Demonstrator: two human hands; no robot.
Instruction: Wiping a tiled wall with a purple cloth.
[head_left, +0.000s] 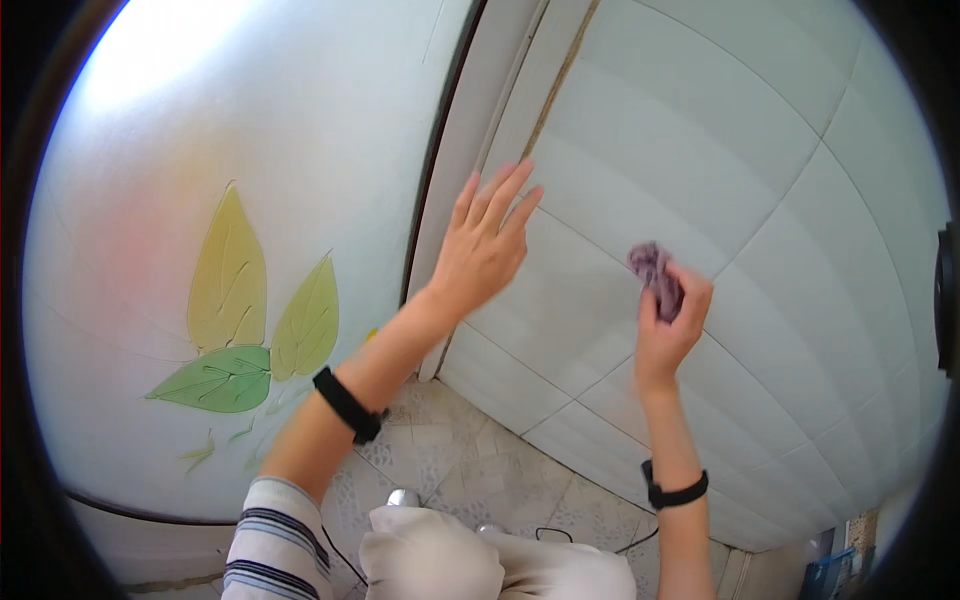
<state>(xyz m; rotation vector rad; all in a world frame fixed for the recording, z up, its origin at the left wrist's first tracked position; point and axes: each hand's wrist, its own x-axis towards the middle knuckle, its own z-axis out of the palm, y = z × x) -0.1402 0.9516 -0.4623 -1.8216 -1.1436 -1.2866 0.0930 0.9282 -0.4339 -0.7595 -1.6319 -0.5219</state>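
Note:
My left hand (487, 240) is spread with its fingers apart beside the white door frame (514, 97), over the edge of the tiled wall. It holds nothing; whether it touches the surface I cannot tell. My right hand (679, 322) grips a crumpled purple-grey cloth (656, 281) between thumb and fingers, at the white wall tiles (637, 172). Part of the cloth sticks out past the fingers towards the upper left. Black bands circle both forearms.
A frosted glass panel with painted leaves (229, 285) fills the left side, with a dark edge. Below lies a patterned tile floor (450, 435), with a black cable (645, 541) near my legs. Blue items (825, 566) stand at the lower right.

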